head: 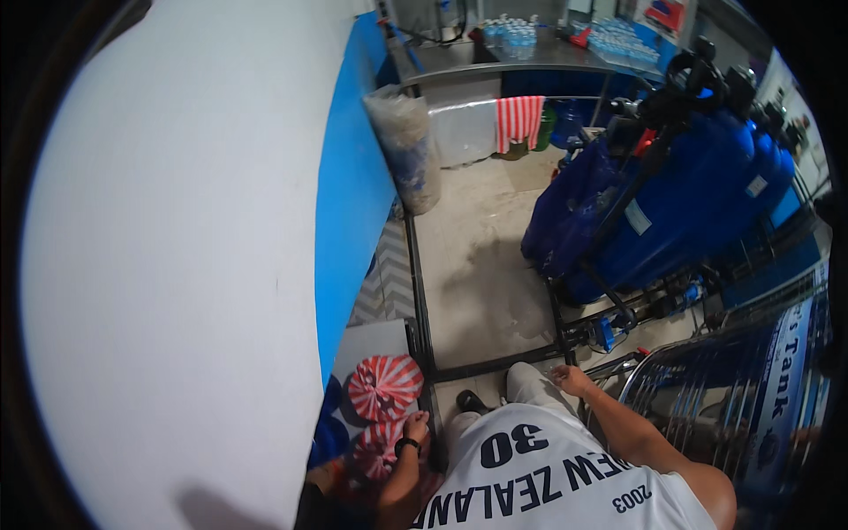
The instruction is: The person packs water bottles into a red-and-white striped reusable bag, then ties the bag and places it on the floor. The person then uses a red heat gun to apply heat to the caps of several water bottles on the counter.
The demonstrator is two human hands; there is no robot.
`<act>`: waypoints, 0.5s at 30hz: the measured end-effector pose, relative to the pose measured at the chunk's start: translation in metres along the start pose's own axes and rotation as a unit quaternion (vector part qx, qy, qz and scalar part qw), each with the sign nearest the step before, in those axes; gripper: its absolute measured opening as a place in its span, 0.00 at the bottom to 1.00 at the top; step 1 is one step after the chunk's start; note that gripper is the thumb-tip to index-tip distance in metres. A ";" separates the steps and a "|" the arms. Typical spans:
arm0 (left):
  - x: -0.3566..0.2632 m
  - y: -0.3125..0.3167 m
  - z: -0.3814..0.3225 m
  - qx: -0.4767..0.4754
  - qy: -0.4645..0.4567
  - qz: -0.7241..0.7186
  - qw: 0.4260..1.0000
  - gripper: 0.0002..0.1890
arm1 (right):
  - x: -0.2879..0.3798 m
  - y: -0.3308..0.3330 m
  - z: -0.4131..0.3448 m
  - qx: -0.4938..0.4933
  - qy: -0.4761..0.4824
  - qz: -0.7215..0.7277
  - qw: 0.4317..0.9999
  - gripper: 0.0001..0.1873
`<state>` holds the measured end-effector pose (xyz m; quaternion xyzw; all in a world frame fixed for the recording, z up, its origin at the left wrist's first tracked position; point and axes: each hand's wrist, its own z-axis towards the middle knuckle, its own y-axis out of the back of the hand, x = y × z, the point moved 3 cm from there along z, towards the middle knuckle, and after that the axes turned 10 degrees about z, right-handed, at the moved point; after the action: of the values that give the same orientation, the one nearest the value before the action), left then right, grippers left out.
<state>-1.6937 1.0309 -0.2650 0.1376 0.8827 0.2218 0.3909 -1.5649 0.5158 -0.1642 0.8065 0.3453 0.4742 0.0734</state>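
Note:
My left hand [416,426], with a dark watch on its wrist, is low in the picture, beside two round bundles wrapped in red-and-white striped plastic. The farther striped bundle [385,388] lies just beyond it; the nearer striped bundle [376,450] is partly behind my wrist. Its fingers look curled, but whether they hold anything I cannot tell. My right hand [571,380] hangs beside my right thigh in light trousers [533,387], near black floor pipes. Its fingers are partly bent and no held object can be made out.
Black pipes [490,366] cross the tiled floor [490,278]. Blue tanks [689,192] stand at right, a shiny metal tank [715,397] nearer. A white-and-blue wall [351,218] rises at left. Ahead are a filled clear bag [407,152] and a metal counter [450,61] with bottles [513,33].

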 end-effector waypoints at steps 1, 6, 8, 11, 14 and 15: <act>-0.025 0.011 0.027 -0.014 -0.016 0.012 1.000 0.25 | -0.009 0.000 -0.005 -0.031 -0.051 0.031 0.998 0.21; -0.156 0.021 0.130 0.021 -0.120 -0.027 0.992 0.22 | -0.075 -0.011 -0.045 -0.077 -0.177 -0.018 0.981 0.24; -0.192 0.012 0.159 0.057 -0.099 -0.086 0.990 0.22 | -0.107 -0.021 -0.059 -0.046 -0.220 -0.022 0.974 0.25; -0.222 -0.004 0.189 0.069 -0.098 -0.053 0.991 0.22 | -0.146 -0.036 -0.057 0.013 -0.230 -0.090 0.969 0.22; -0.225 -0.014 0.204 0.105 -0.052 -0.074 0.990 0.20 | -0.160 -0.031 -0.024 0.060 -0.191 -0.092 0.975 0.22; -0.223 -0.013 0.209 0.111 -0.038 -0.057 0.991 0.19 | -0.159 -0.024 -0.009 0.086 -0.172 -0.094 0.977 0.23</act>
<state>-1.3913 0.9858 -0.2557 0.1381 0.8929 0.0943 0.4181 -1.6337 0.4323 -0.2836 0.8430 0.4416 0.2880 0.1062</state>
